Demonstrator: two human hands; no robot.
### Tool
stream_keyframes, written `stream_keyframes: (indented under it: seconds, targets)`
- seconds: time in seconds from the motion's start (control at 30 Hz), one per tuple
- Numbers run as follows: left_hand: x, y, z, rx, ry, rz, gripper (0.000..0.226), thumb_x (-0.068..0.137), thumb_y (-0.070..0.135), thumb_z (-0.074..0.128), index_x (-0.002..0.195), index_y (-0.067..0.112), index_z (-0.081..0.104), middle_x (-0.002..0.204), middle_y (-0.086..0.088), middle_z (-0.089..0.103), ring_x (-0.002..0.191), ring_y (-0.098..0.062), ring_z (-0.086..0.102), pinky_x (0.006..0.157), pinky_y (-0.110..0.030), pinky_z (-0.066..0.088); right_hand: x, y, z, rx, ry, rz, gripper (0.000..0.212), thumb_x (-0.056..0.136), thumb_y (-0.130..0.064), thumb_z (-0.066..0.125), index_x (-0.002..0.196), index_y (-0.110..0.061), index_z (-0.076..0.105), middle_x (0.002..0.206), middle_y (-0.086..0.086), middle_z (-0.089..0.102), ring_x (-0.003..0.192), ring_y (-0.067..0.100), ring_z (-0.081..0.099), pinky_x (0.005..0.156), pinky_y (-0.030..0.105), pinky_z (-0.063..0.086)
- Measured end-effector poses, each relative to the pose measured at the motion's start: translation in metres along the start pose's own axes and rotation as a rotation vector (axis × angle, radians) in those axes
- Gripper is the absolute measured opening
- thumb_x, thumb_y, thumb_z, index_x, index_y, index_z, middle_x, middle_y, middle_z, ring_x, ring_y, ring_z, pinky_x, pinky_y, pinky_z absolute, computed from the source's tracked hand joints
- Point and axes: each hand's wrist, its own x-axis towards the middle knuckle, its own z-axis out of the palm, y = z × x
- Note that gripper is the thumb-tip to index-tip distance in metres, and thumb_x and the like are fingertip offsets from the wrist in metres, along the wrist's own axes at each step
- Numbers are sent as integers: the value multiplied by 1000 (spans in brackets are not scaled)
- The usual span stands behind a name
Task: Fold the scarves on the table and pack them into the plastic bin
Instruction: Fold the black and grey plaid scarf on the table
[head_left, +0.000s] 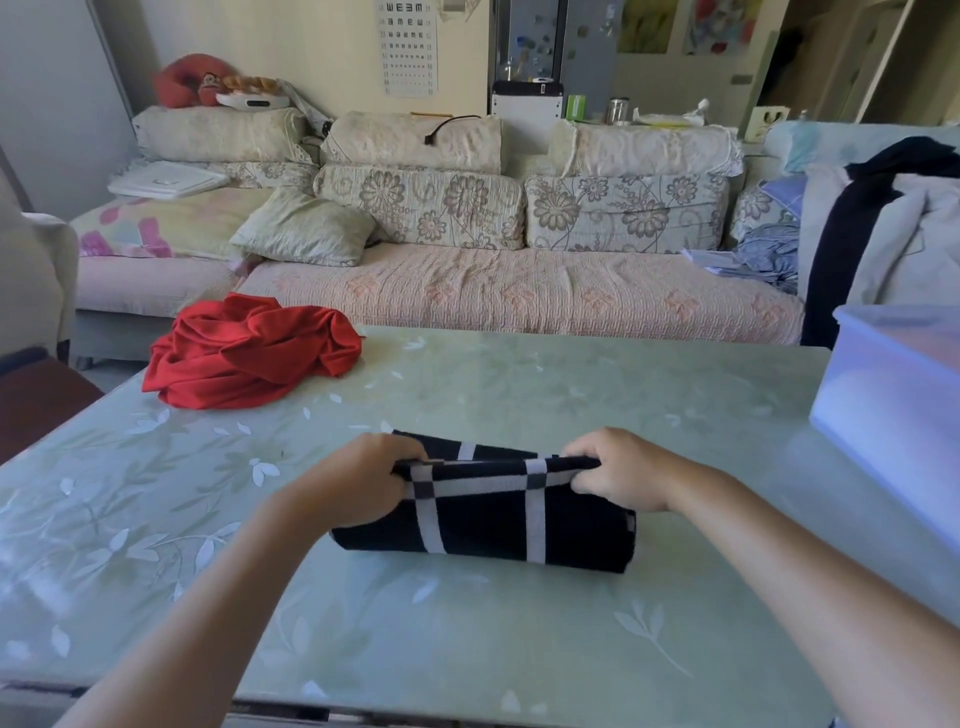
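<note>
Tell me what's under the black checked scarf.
The black checked scarf lies folded on the green table, which shows all round it. The left hand and right hand grip its lifted top layer. Anything between its folds or beneath it is covered.

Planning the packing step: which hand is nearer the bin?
Right. The right hand grips the black scarf nearest the bin; the left hand grips its opposite end, farther off.

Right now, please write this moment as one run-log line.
step: folding checked scarf | left hand: grips fold edge | right hand: grips fold edge | red scarf: crumpled | plastic bin: far right
</note>
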Motion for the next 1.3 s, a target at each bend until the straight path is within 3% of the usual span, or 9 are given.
stream_keyframes:
  seconds: [0.2,0.43,0.63,0.7,0.83,0.9,1.0,1.17,1.3]
  targets:
    - [51,-5,9,121,190,52,41,80,7,45,106,31,66,103,11,64,97,-18,58,82,-34,49,31,13,5,-195,118,123,15,88,-24,52,95,-31,63,91,-8,62,88,19,59,70,33,45]
    - [89,-3,57,482,347,129,59,77,2,56,131,26,57,127,0,59,116,-26,51,108,-39,31,50,25,27,-417,130,153,25,86,-24,45,108,-24,57,104,-3,64,95,25,57,84,36,42]
    - [74,29,97,358,13,142,63,97,53,16,156,30,12,164,0,11,150,-22,7,122,-48,2,54,13,19,-487,18,232,15,88,-25,37,81,-20,49,88,2,57,82,26,53,67,35,37]
    - [70,27,105,394,-24,119,79,84,64,-3,156,32,-5,164,1,-8,151,-22,-9,120,-48,-8,53,17,20,-472,3,283,27,91,-26,33,92,-16,58,97,5,63,88,28,57,68,34,39]
    - [70,24,104,379,3,102,83,81,73,3,153,37,-14,160,3,-23,148,-19,-22,118,-48,-12,49,24,26,-684,128,267,37,89,-27,40,123,-18,53,126,9,57,115,29,53,91,40,40]
    - [66,28,101,404,100,131,79,87,70,14,156,34,0,163,1,-13,150,-23,-13,121,-52,-3,49,26,30,-640,142,124,60,83,-16,46,141,-25,39,143,5,44,129,27,44,105,42,35]
    - [55,44,101,462,233,321,61,91,60,37,141,26,43,150,-3,34,141,-28,30,113,-56,26,41,20,32,-325,17,-40,84,83,-1,40,155,-39,20,161,-5,24,144,21,31,116,38,30]
    - [35,42,114,426,-21,293,84,84,83,23,154,42,4,164,6,-1,151,-20,-9,119,-57,-3,35,16,41,-413,-13,-22,73,93,-8,35,155,-44,21,149,1,42,139,23,36,113,35,30]
    - [37,24,97,585,-11,483,64,90,62,32,151,47,20,162,2,21,150,-25,13,119,-55,15,28,9,38,-301,16,52,57,91,-14,41,142,-38,48,134,0,55,124,26,51,93,31,43]
